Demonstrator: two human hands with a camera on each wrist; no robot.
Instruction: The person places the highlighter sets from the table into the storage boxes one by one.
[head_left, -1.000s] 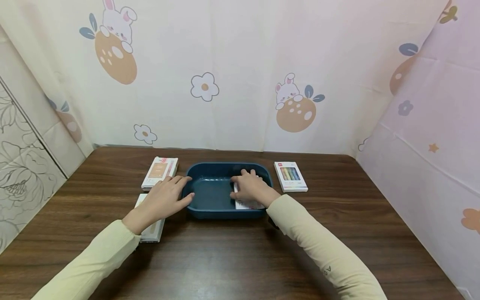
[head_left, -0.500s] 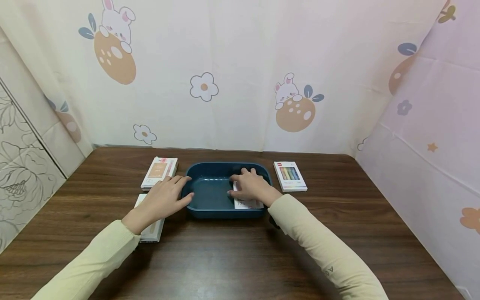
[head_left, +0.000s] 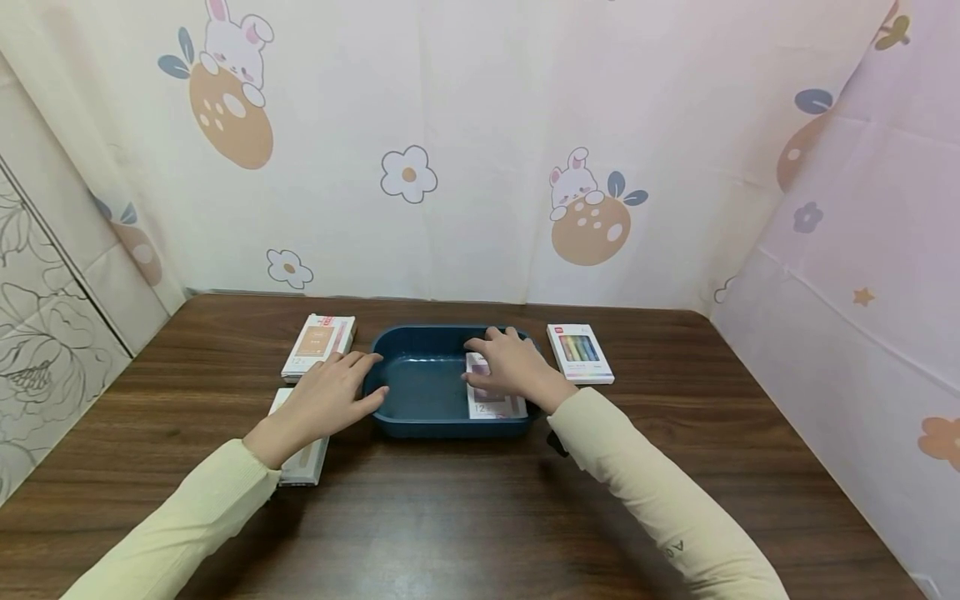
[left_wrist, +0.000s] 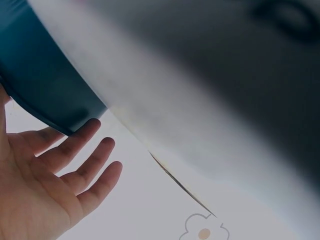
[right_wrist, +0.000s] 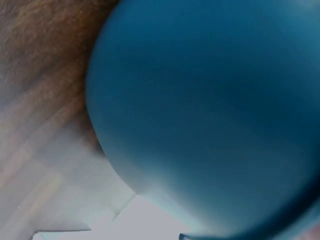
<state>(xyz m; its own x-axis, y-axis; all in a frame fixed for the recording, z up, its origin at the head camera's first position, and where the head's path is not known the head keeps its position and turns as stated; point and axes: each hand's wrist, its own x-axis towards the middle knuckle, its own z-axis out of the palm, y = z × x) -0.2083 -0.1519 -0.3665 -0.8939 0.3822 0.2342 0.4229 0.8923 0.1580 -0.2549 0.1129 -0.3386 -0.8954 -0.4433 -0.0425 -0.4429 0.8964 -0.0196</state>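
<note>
Tabletop (head_left: 450,517) is dark brown wood, w/ a pale curtain (head_left: 480,225) behind it that has bunnies (head_left: 236,50), flowers (head_left: 408,173), etc. Blue tray (head_left: 420,428) sits near the back edge, & the tray box (head_left: 497,407) lies flat inside, at the R end. Head cam gets both hands + the boxes. L wrist cam shows the palm side of the L hand (head_left: 330,400), which the head cam can't, next to the tray's rim. R wrist cam mostly gets the tray's outer wall up close; can't tell the R hand's grip from there. Count: 1 tray, 2 hands, 4 white boxes that I can make out: tray box, rainbow box (head_left: 580,354) just R of the tray, back box (head_left: 315,342) on the L, & front box (head_left: 303,467), partly hidden by the L hand. L hand's grip is loose, fingers spread at the L rim, holding 0 things. R hand (head_left: 513,367) is over the tray box, grip loose, fingers apart; can't tell if they touch it.
</note>
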